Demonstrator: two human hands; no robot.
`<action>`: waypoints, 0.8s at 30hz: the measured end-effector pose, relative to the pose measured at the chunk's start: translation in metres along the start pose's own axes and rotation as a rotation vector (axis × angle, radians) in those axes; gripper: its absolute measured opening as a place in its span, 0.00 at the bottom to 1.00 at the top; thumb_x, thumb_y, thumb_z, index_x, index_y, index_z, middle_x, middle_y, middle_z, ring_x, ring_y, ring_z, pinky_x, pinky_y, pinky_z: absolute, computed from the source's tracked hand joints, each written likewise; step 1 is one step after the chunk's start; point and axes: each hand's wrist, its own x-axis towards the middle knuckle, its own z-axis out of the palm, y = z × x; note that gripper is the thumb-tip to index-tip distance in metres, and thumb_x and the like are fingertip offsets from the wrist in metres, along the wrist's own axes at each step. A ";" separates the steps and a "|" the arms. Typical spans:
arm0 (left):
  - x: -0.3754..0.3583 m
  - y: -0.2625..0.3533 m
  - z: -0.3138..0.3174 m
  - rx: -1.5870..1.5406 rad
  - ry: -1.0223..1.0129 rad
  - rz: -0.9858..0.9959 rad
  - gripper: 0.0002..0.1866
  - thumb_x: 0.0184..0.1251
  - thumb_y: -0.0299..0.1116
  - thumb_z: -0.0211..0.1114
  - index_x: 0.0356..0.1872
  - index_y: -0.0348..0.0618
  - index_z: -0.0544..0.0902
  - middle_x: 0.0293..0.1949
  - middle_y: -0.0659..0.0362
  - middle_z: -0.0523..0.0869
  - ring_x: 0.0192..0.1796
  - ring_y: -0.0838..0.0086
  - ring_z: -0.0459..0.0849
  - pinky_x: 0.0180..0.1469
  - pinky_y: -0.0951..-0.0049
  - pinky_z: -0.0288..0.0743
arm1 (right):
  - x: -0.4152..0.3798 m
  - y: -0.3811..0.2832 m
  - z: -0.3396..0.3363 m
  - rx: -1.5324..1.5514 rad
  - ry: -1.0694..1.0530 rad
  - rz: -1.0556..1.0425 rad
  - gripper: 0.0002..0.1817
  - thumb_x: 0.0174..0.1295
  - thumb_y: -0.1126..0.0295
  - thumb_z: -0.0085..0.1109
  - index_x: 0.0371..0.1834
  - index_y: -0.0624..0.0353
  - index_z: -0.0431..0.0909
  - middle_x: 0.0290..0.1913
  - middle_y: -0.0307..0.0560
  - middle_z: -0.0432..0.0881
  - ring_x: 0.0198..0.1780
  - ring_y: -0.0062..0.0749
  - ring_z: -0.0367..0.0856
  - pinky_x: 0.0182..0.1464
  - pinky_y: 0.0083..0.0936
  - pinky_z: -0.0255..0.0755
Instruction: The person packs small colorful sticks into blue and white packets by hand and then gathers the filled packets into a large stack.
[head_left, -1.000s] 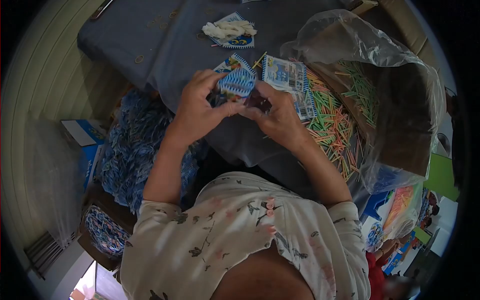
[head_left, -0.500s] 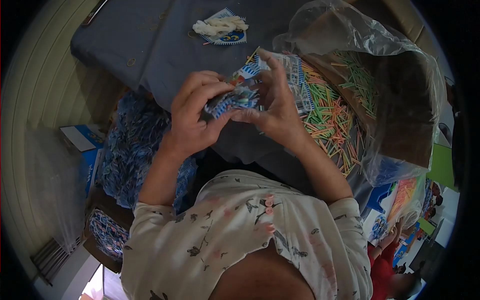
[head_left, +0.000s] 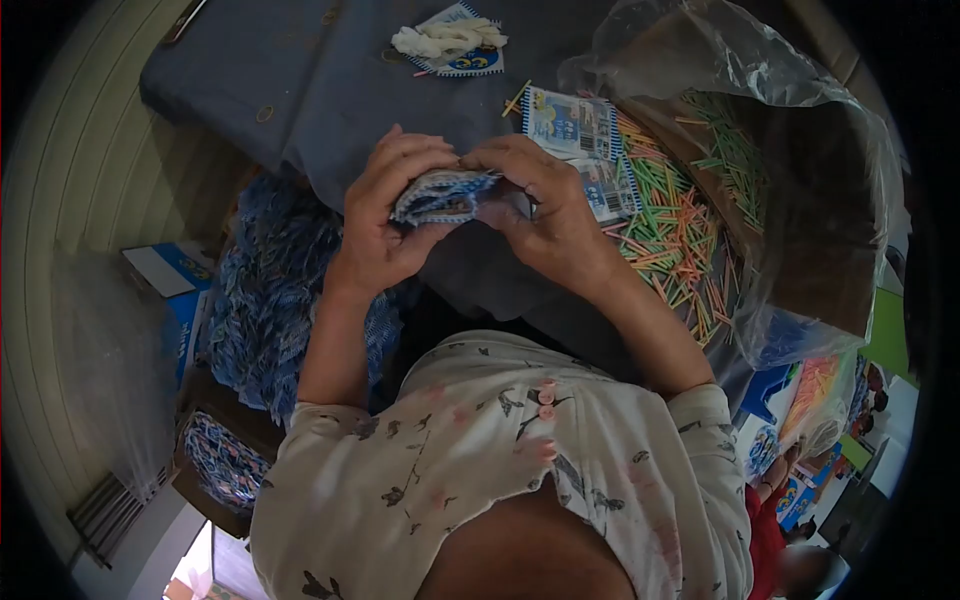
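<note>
In front of my chest I hold a thick stack of blue-and-white printed packets, seen from its edges. My left hand is wrapped round its left side, thumb below and fingers above. At the stack's right end my right hand has its fingers and thumb closed on the packets. A ring shows on one right finger. Just beyond my right hand, flat blue-and-white packets lie beside a pile of short pink, green and orange sticks.
A cream-coloured bundle rests on a packet on the grey cloth table. Clear plastic covers a cardboard box at right. A large heap of blue packets is at left. A person in red is at lower right.
The packets between my hands are now gathered into a neater, compact stack. My right hand's raised fingers have come down and closed on its right end.
</note>
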 end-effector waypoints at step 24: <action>-0.022 0.074 -0.011 0.189 0.017 -0.236 0.21 0.41 0.18 0.69 0.42 0.39 0.80 0.41 0.53 0.84 0.44 0.56 0.82 0.46 0.63 0.76 | -0.007 -0.007 0.025 -0.349 -0.100 -0.209 0.21 0.41 0.86 0.64 0.43 0.63 0.80 0.39 0.53 0.84 0.41 0.50 0.85 0.44 0.35 0.79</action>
